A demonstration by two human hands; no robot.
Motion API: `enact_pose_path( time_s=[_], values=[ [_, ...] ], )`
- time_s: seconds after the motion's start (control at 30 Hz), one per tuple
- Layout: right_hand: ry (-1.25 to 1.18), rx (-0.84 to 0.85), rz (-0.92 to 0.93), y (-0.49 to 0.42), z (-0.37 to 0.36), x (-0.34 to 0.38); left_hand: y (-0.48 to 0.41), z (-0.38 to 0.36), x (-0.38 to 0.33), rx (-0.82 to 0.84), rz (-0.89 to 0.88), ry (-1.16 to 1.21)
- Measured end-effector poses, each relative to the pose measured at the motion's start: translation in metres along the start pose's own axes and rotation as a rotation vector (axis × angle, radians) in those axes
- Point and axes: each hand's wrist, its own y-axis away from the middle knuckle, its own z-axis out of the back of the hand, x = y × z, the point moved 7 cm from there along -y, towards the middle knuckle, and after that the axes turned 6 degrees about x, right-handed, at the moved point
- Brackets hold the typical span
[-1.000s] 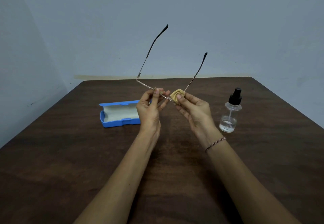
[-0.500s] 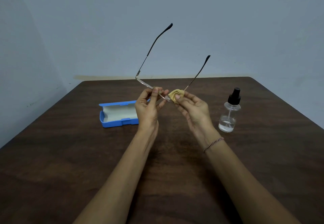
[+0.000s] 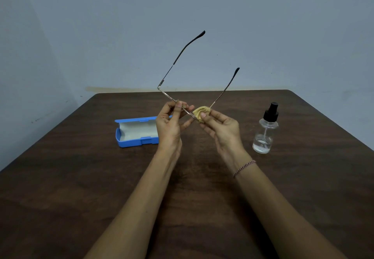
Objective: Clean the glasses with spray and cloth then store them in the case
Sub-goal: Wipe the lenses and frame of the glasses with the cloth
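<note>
The thin-framed glasses (image 3: pixel 172 66) are held above the table with both temples unfolded and pointing up and away from me. My left hand (image 3: pixel 170 125) pinches the frame near its left lens. My right hand (image 3: pixel 220 129) pinches a small bunched yellow cloth (image 3: pixel 199 113) around the right lens. The open blue case (image 3: pixel 135 132) with a pale lining lies on the table behind my left hand. A clear spray bottle (image 3: pixel 266 131) with a black pump top stands upright to the right of my right hand.
A dark wooden table (image 3: pixel 81 187) fills the lower view and ends at a pale blue wall behind. Its far edge and both side edges are in sight.
The glasses have tilted slightly, the temple tips shifting a little to the right. Both hands keep their hold and stay in nearly the same place.
</note>
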Motion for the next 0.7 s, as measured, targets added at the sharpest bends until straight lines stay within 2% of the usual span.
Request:
enact_pose_path(
  time_s=[0.07,0.27,0.37,0.53,0.7],
  values=[
    [0.001,-0.006,-0.003,0.0,0.001,0.002,0.0,0.0,-0.001,0.004,0.004,-0.008],
    [-0.131,-0.104,0.155,-0.007,0.02,0.03,-0.002,0.0,-0.005,-0.007,-0.008,-0.045],
    [-0.127,-0.087,0.124,-0.008,0.018,0.024,-0.003,0.001,-0.008,0.001,-0.021,-0.088],
    [-0.032,0.076,-0.002,-0.007,-0.001,-0.002,-0.005,0.004,-0.013,0.011,-0.03,-0.133],
    [-0.094,-0.033,0.101,-0.009,0.014,0.021,-0.01,0.011,-0.015,-0.008,-0.037,-0.202]
  ],
)
